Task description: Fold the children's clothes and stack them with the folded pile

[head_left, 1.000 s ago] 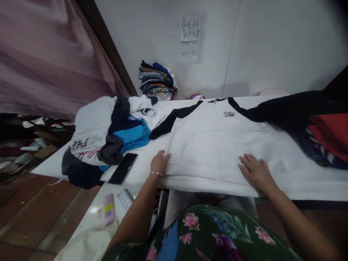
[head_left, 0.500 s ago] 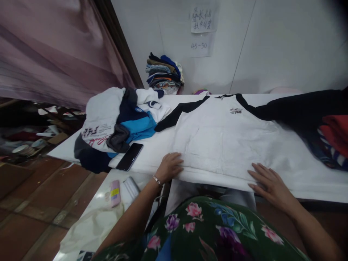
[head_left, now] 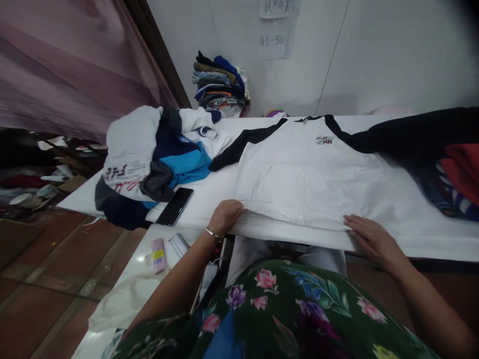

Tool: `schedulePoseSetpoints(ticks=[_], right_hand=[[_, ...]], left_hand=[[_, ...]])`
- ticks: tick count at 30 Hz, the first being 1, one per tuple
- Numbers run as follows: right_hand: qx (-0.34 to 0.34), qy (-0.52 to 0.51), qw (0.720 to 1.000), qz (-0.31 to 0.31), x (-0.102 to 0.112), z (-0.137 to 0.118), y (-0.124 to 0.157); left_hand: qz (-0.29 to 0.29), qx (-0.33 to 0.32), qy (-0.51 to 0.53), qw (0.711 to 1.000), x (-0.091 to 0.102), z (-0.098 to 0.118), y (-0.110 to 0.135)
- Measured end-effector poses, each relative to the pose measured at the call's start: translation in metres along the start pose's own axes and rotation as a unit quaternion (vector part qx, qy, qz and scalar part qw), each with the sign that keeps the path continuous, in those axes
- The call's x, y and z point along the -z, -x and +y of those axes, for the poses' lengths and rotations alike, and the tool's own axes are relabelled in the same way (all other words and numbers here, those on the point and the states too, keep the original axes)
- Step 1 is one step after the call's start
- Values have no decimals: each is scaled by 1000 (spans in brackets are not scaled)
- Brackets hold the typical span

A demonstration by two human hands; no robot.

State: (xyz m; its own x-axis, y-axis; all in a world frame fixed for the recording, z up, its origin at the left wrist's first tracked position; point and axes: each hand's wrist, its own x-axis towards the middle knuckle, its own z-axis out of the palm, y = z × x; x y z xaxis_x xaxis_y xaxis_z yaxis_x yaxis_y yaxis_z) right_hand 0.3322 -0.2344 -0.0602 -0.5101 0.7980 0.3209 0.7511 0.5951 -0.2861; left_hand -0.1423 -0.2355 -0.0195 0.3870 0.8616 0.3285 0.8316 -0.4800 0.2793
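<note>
Bunched blue-and-white jacket (head_left: 149, 159) at table's left, black smartphone (head_left: 174, 207) just beside it, bare strip before left hand (head_left: 225, 217), fingers bent over near hem of white sweatshirt (head_left: 295, 179), grip unclear, sweatshirt flat along near edge of white table (head_left: 441, 244), right hand (head_left: 374, 239) open, fingers flat on hem

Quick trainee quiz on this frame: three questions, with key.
1. Which hand wears the bracelet?
2. True or false: the black smartphone lies on top of the white sweatshirt.
3. What number range is written on the paper note on the wall?

Key:
1. The left hand.
2. False: it lies on the white table.
3. 45-50.
</note>
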Motion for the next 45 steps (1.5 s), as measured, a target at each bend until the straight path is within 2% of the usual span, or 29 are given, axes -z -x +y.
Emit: schedulePoseSetpoints(ticks=[6, 10, 15, 18, 20, 24, 27, 31, 34, 36, 38, 40, 41, 43, 45], right_hand=[[-20, -19, 999, -22, 7, -9, 5], [-38, -42, 998, -10, 12, -14, -7], [-9, -34, 999, 32, 10, -22, -55], [26, -27, 998, 54, 10, -37, -95], [48, -25, 997, 52, 7, -49, -122], [66, -10, 998, 11, -10, -62, -170], [39, 11, 999, -21, -35, -53, -191], [-8, 38, 996, -76, -71, -31, -194], [-4, 40, 996, -76, -85, -23, -186], [-3, 37, 997, -71, -87, -23, -183], [-3, 31, 997, -69, -85, -24, -182], [-3, 26, 997, -69, -82, -26, -182], [-4, 25, 997, -71, -81, -27, -182], [-10, 25, 997, -78, -80, -27, -182], [-16, 27, 996, -83, -80, -28, -181]], left_hand=[[13, 0, 17, 1000, -8, -4, 19], [24, 31, 75, 996, -1, -5, 14], [102, 107, 84, 985, 11, -19, -22], [136, 166, 49, 975, 18, -41, -54], [136, 224, 20, 965, 22, -60, -76], [92, 323, -46, 941, 28, -99, -110], [29, 391, -80, 916, 28, -122, -126], [-44, 443, -97, 890, 24, -143, -141], [-82, 436, -101, 890, 26, -154, -155], [-83, 418, -108, 898, 35, -161, -169], [-58, 402, -130, 904, 54, -167, -189], [-1, 385, -170, 907, 82, -176, -213], [49, 373, -204, 904, 99, -181, -226], [133, 354, -266, 886, 133, -195, -251], [171, 356, -304, 867, 160, -214, -271]])
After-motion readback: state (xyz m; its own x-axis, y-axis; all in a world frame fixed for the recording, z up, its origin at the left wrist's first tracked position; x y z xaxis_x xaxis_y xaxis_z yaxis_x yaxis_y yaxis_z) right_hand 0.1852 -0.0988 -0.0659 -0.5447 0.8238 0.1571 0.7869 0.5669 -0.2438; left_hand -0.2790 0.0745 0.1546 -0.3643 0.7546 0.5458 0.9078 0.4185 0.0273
